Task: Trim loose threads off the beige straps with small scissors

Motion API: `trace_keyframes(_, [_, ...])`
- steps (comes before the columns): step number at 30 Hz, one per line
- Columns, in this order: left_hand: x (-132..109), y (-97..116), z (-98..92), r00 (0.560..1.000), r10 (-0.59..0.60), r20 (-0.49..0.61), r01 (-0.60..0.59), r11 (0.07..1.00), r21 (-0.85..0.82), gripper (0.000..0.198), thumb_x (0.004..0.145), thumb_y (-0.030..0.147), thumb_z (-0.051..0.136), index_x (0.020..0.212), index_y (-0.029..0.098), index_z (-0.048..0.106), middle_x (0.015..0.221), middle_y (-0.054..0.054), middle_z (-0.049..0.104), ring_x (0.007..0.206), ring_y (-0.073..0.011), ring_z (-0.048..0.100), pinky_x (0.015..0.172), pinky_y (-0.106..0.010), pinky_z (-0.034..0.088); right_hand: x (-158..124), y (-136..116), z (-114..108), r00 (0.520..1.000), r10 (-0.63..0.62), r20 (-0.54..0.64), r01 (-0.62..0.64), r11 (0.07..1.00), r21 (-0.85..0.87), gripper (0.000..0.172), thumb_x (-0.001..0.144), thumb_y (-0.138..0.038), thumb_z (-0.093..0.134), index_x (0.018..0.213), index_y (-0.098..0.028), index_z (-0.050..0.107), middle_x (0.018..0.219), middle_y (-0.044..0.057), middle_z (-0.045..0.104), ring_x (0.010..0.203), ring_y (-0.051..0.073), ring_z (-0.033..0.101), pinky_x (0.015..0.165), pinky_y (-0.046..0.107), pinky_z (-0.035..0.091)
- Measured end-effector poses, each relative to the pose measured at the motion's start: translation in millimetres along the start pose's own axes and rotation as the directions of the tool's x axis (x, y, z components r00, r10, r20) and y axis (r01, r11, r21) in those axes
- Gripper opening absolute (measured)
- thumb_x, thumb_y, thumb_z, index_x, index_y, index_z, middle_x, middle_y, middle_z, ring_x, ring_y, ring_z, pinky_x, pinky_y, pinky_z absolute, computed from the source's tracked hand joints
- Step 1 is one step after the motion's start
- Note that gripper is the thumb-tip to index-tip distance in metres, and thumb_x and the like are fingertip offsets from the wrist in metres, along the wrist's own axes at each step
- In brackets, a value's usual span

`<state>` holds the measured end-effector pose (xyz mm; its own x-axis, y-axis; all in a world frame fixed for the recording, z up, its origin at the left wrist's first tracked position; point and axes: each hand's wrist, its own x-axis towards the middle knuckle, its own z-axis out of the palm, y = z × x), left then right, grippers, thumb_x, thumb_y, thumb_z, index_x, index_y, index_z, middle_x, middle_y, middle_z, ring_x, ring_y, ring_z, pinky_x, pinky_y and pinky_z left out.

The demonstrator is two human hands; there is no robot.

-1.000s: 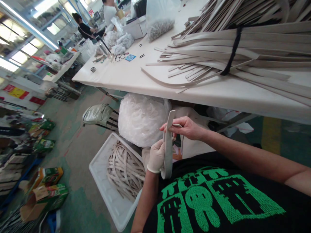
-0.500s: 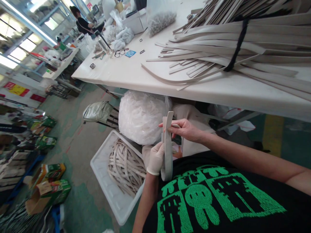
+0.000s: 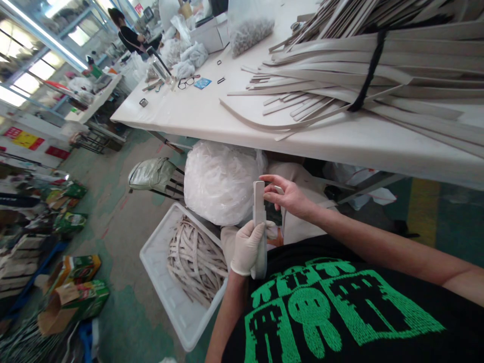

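My left hand (image 3: pixel 246 248), in a white glove, is closed around a pale grey-beige strap (image 3: pixel 259 201) folded into a narrow upright loop in front of my shirt. The ends of the strap stick up above the glove, one layer higher than the other. My right hand (image 3: pixel 290 197) is bare and sits just right of those ends, index finger stretched toward the tip. A small pale flat piece (image 3: pixel 279 190) pokes out between its fingers; what it is exactly I cannot make out.
On the white table (image 3: pixel 181 118) lie bundled beige straps (image 3: pixel 325 75) tied with a black band, glasses (image 3: pixel 186 82) and a bag of small parts (image 3: pixel 251 36). Below stand a white bin (image 3: pixel 166 292) of coiled strips, a plastic-wrapped bundle (image 3: pixel 221 181) and a stool (image 3: pixel 151 174). Another person (image 3: pixel 130 35) works behind.
My right hand has let go of the strap's upper end and moved slightly right. My left hand has shifted its grip around the folded strap, whose ends now stand closer together.
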<state>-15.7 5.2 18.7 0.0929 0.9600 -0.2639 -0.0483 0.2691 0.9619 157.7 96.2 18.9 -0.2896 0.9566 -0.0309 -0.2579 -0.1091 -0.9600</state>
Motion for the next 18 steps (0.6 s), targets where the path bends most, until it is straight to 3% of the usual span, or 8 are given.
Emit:
trace_keyframes(3, [0.4, 2.3, 2.6, 0.999, -0.030, 0.037, 0.029, 0.999, 0.022, 0.051, 0.081, 0.064, 0.074, 0.092, 0.014, 0.080, 0.076, -0.008, 0.075, 0.069, -0.0167, 0.065, 0.072, -0.028, 0.052, 2.1, -8.3, -5.9, 0.988, 0.089, 0.124, -0.072, 0.989, -0.131, 0.054, 0.073, -0.061, 0.082, 0.095, -0.014, 0.069, 0.058, -0.003, 0.057, 0.049, 0.008, 0.045, 0.042, 0.020, 0.037])
trace_keyframes(6, [0.2, 4.1, 3.7, 0.996, -0.043, 0.073, 0.040, 0.998, 0.042, 0.052, 0.081, 0.065, 0.073, 0.089, 0.014, 0.079, 0.078, -0.009, 0.076, 0.071, -0.0188, 0.067, 0.072, -0.029, 0.053, 0.5, -17.5, -5.2, 0.988, 0.050, 0.149, -0.020, 0.981, -0.192, 0.055, 0.073, -0.068, 0.078, 0.068, -0.016, 0.060, 0.051, -0.005, 0.048, 0.046, 0.007, 0.040, 0.042, 0.022, 0.029])
trace_keyframes(14, [-12.2, -6.9, -22.3, 0.991, -0.040, 0.128, 0.015, 0.981, 0.192, 0.042, 0.089, 0.056, 0.068, 0.082, 0.015, 0.077, 0.086, -0.009, 0.076, 0.087, -0.0218, 0.068, 0.088, -0.032, 0.050, 2.9, -34.7, -13.1, 0.992, -0.122, -0.046, 0.111, 0.975, -0.194, 0.060, 0.071, -0.074, 0.078, 0.070, -0.017, 0.061, 0.050, -0.004, 0.048, 0.046, 0.008, 0.039, 0.044, 0.024, 0.030])
trace_keyframes(18, [-20.7, -21.9, -46.1, 0.973, -0.168, 0.161, 0.169, 0.986, 0.007, 0.051, 0.082, 0.062, 0.073, 0.088, 0.012, 0.079, 0.079, -0.012, 0.074, 0.076, -0.0236, 0.068, 0.078, -0.035, 0.054, 7.1, -33.4, -17.4, 0.990, -0.126, -0.060, 0.114, 0.978, -0.175, 0.060, 0.068, -0.074, 0.081, 0.070, -0.017, 0.062, 0.050, -0.003, 0.050, 0.045, 0.008, 0.041, 0.043, 0.024, 0.032])
